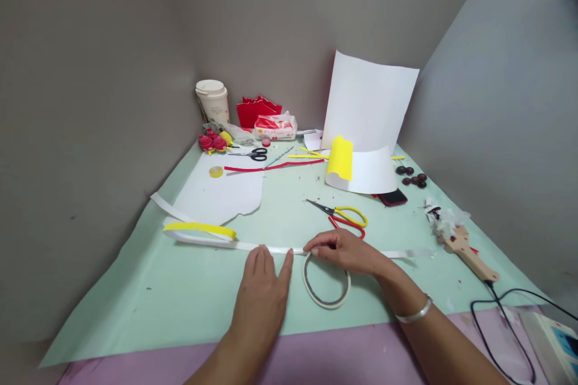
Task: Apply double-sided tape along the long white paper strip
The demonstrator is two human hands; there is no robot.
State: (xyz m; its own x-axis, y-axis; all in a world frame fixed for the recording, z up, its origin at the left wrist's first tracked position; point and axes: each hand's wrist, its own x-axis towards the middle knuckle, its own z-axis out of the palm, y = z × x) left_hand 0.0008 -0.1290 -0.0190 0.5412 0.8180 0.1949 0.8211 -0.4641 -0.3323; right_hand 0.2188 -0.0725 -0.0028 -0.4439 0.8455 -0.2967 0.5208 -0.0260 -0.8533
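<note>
A long white paper strip (246,246) runs sideways across the green table covering. Its left end loops back and shows a yellow ribbed side (198,227). My left hand (264,289) presses on the strip with its fingertips, fingers stretched out and thumb apart. Close to its right, my right hand (345,251) has thumb and forefinger pinched at the strip, by the upper edge of a thin roll of tape (327,304). The roll lies below those fingers. Just beyond my right hand are scissors (347,216) with one yellow and one red handle.
A curled white and yellow sheet (365,108) stands at the back right. A glue gun (469,252) with a black cord lies right, near a phone (392,197). Black-handled scissors (258,154), a yellowish tape roll (216,172), red strip (275,166) and lidded cup (212,102) are farther back.
</note>
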